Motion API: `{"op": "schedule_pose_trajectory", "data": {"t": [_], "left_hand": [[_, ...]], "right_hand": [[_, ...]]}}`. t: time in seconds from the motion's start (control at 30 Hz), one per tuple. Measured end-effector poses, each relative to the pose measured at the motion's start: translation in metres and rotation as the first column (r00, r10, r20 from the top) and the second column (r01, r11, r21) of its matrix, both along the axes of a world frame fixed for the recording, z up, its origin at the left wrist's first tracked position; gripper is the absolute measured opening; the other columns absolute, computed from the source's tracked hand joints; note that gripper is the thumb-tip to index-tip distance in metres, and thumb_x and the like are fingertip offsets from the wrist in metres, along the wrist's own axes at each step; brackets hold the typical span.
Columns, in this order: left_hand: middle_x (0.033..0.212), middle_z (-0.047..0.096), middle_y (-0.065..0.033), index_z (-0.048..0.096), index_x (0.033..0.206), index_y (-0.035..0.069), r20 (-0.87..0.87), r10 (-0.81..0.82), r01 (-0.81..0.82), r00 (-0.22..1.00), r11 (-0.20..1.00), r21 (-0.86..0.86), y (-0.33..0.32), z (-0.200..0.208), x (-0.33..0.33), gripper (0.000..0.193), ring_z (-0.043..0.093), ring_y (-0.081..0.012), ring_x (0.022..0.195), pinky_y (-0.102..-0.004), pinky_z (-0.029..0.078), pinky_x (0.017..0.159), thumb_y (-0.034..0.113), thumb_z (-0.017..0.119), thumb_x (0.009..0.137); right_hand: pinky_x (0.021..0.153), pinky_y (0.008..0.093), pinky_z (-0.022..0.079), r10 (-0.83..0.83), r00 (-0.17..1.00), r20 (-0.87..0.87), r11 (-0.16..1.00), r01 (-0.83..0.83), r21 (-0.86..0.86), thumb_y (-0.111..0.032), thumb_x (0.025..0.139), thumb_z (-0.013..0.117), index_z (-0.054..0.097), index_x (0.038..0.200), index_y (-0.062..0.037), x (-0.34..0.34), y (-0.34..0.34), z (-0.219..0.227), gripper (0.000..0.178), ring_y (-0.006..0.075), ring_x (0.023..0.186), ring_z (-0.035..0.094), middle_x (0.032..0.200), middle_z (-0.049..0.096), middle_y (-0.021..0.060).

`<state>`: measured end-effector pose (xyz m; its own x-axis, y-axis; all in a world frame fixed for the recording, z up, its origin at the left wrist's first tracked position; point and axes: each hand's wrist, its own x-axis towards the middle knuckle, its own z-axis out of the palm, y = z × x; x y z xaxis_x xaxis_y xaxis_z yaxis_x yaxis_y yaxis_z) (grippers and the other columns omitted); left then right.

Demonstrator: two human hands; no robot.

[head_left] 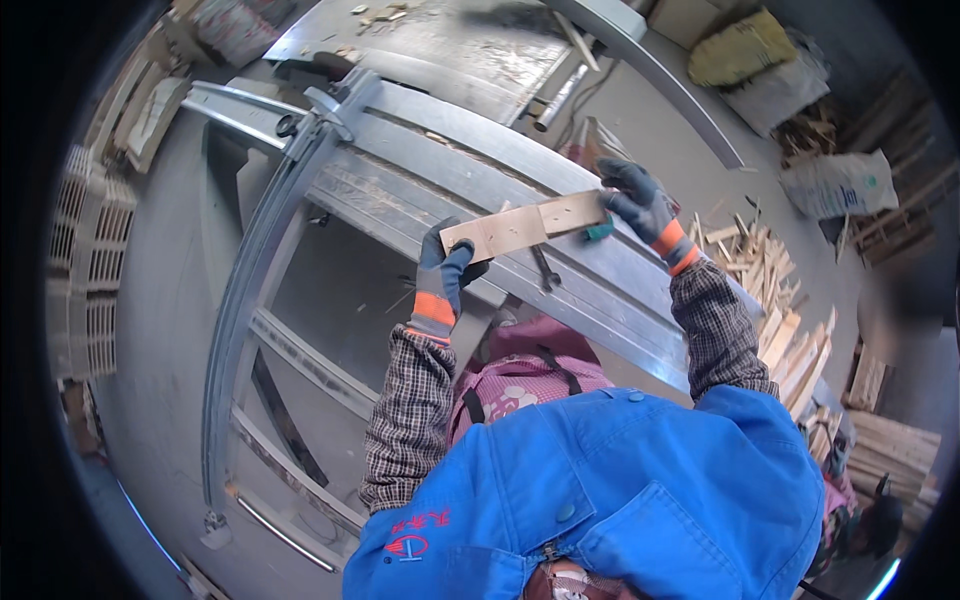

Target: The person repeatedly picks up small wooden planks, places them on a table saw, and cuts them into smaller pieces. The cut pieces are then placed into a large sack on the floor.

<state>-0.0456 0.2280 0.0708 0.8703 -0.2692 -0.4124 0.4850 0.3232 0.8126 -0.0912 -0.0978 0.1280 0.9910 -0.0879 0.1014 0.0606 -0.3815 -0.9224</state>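
Note:
Between my hands, above the metal machine table, is a flat pale wooden strip. A seam crosses its middle; I cannot tell whether it is one board or two overlapping ones. My left hand, in a grey glove with an orange cuff, is closed around its left end, thumb on top. The matching gloved right hand pinches the right end with its fingers. A dark open-ended wrench lies on the table just under the strip. Beside it, partly hidden below the right end, is a small teal object.
A metal rail frame runs along the left. Loose wood sticks are heaped at the right, near white sacks and a yellow sack. Slatted pallets stand far left. Another metal surface with scraps lies beyond.

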Motion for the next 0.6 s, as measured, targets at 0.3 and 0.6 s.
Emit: {"op": "schedule_pose_trajectory", "data": {"t": [0.3, 0.6], "left_hand": [[0.114, 0.064, -0.0124, 0.049, 0.130, 0.012, -0.025, 0.202, -0.201, 0.979, 0.979, 0.020, 0.017, -0.010, 0.094, 0.037, 0.070, -0.0228, 0.089, -0.0305, 0.062, 0.064, 0.009, 0.060, 0.096], [0.136, 0.048, -0.0197, 0.038, 0.142, 0.005, 0.675, 0.120, -0.566, 0.728, 0.661, 0.493, 0.016, -0.081, 0.239, 0.075, 0.051, -0.0319, 0.124, -0.0390, 0.043, 0.104, 0.013, 0.078, 0.078]], "right_hand": [[0.050, 0.0180, 0.043, 0.181, 0.883, -0.433, 0.732, 0.173, 0.659, -0.028, 0.090, 0.072, 0.065, 0.116, -0.0090, 0.155, 0.035, -0.074, 0.033, 0.0069, 0.058, 0.059, 0.084, 0.066, -0.0008], [0.046, 0.0228, 0.042, 0.119, 0.916, -0.384, 0.818, 0.129, 0.560, -0.031, 0.088, 0.073, 0.069, 0.105, -0.0073, 0.405, 0.030, -0.142, 0.029, 0.0101, 0.053, 0.057, 0.071, 0.062, 0.0014]]}}
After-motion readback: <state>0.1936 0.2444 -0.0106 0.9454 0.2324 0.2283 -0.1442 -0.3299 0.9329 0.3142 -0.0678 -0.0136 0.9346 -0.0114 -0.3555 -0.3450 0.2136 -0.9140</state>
